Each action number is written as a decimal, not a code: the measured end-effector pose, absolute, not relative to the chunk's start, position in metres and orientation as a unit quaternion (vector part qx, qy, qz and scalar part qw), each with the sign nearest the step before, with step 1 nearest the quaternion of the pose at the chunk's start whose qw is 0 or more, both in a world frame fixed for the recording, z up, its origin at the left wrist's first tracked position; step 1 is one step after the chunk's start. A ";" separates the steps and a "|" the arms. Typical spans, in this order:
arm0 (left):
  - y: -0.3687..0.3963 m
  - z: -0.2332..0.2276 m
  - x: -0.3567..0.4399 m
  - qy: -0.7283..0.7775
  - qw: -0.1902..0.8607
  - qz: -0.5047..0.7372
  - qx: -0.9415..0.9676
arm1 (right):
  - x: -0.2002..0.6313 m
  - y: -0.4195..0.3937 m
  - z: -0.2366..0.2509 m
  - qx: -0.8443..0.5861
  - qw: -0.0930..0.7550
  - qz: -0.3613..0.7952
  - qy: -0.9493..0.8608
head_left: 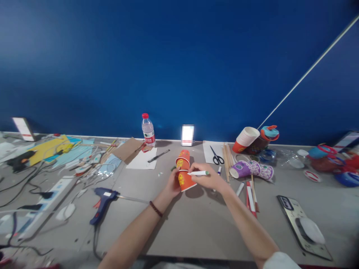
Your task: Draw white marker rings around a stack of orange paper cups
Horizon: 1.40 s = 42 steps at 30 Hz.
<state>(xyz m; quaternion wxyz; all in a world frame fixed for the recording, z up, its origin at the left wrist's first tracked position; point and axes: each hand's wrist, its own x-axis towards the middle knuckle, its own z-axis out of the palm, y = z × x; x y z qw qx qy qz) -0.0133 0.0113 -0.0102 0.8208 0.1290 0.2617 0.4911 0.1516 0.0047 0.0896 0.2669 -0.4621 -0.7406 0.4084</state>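
Two orange paper cups [183, 170], joined end to end, held above the grey table [196, 224] with a marker laid against them.

The left hand [173, 184] grips the lower cup from its left side, fingers curled round it; the right hand [209, 178] pinches a white marker [198, 173] whose tip touches that cup. Right of the cups lie scissors [216, 157], wooden sticks [226, 160] and a purple cup [251, 169]; behind-left stands a water bottle [148, 130]; front-left lies a blue glue gun [103, 201].

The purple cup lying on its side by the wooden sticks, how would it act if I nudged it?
The purple cup looks like thin paper, so probably light and easy to crush. Lying on its side, it would likely roll, curving because it tapers. The wooden sticks at its mouth might stop it on that side.
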 end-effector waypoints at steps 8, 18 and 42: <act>0.011 -0.006 -0.013 0.259 0.824 0.488 0.125 | 0.153 0.006 0.087 -0.472 0.266 0.411 -0.733; 0.011 -0.007 -0.014 0.271 0.823 0.484 0.121 | 0.152 0.005 0.088 -0.477 0.273 0.416 -0.725; 0.013 -0.008 -0.012 0.268 0.815 0.503 0.108 | 0.148 0.003 0.087 -0.448 0.290 0.367 -0.762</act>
